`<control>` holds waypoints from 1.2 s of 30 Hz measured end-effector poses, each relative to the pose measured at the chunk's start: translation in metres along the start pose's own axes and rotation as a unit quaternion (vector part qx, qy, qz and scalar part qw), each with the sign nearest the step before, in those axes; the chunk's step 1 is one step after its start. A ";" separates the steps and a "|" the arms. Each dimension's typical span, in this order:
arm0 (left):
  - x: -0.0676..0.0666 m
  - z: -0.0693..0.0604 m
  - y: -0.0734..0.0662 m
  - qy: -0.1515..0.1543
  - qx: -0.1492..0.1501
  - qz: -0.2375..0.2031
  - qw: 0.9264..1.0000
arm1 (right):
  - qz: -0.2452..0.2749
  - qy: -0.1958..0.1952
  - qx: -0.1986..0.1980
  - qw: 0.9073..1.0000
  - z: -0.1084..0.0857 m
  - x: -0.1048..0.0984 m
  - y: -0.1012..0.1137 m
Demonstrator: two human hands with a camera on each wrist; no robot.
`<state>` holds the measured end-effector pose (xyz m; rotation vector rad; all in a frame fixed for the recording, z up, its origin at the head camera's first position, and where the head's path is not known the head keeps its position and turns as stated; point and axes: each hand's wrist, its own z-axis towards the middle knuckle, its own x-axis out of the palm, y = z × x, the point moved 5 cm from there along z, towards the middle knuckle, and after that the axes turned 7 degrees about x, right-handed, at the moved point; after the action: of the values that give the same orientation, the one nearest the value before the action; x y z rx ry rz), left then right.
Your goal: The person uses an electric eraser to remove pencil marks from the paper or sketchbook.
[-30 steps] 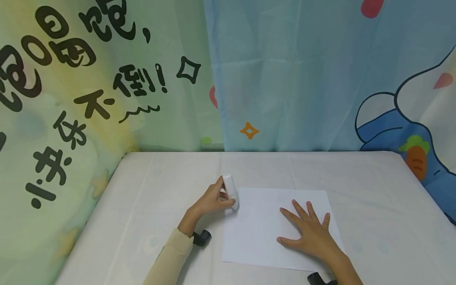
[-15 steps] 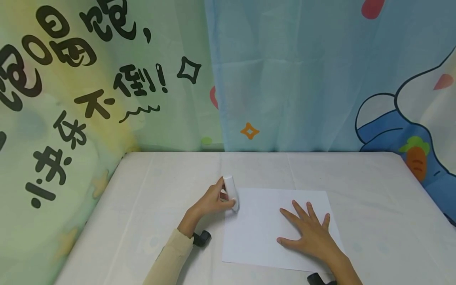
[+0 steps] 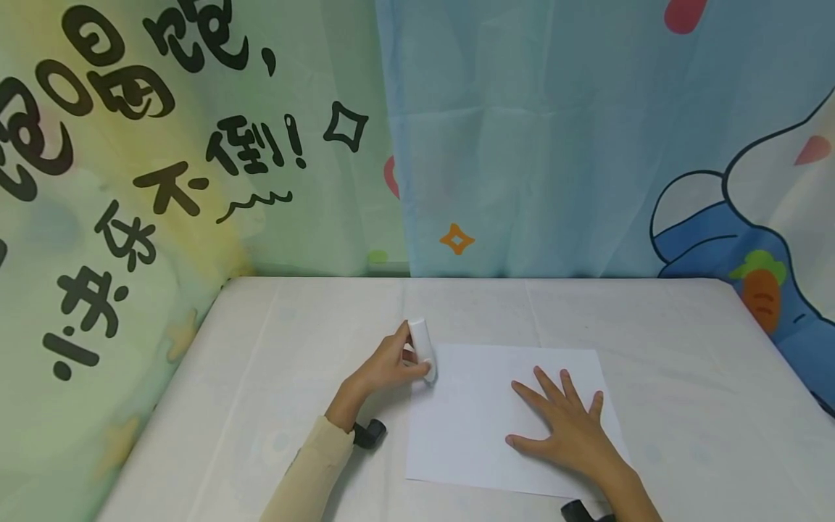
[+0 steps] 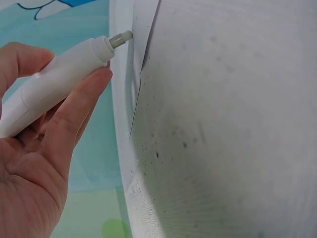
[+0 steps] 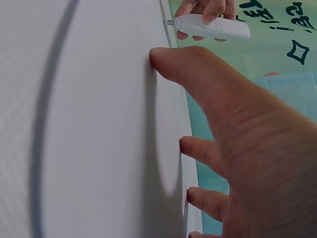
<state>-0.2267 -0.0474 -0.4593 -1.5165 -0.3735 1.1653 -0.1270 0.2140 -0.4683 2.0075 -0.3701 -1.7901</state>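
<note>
My left hand (image 3: 385,364) grips a white electric eraser (image 3: 422,346) over the left edge of a white sheet of paper (image 3: 466,428). In the left wrist view, thumb and fingers hold the eraser's body (image 4: 59,77), and its narrow metal collar with a pale tip (image 4: 127,35) points toward the paper. Whether the tip touches the paper cannot be made out. Fingers spread wide, my right hand (image 3: 574,435) rests on the right part of the sheet. In the right wrist view its thumb (image 5: 183,64) lies against the paper.
A white cloth (image 3: 293,341) covers the table under the paper. Printed curtains (image 3: 522,145) hang behind and to the left of it. Black wrist cameras (image 3: 370,435) sit on both wrists.
</note>
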 end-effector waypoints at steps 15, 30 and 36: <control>0.002 -0.002 -0.001 0.011 0.001 -0.003 1.000 | 0.000 -0.003 -0.001 1.000 -0.001 0.001 0.000; 0.003 -0.003 -0.002 0.015 0.005 -0.001 1.000 | -0.013 -0.006 -0.001 1.000 0.001 0.003 -0.004; 0.004 -0.003 -0.004 0.019 0.005 -0.003 1.000 | -0.010 -0.005 0.000 1.000 0.000 0.001 -0.003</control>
<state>-0.2212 -0.0451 -0.4581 -1.5259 -0.3446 1.1301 -0.1275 0.2158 -0.4711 2.0096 -0.3528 -1.8133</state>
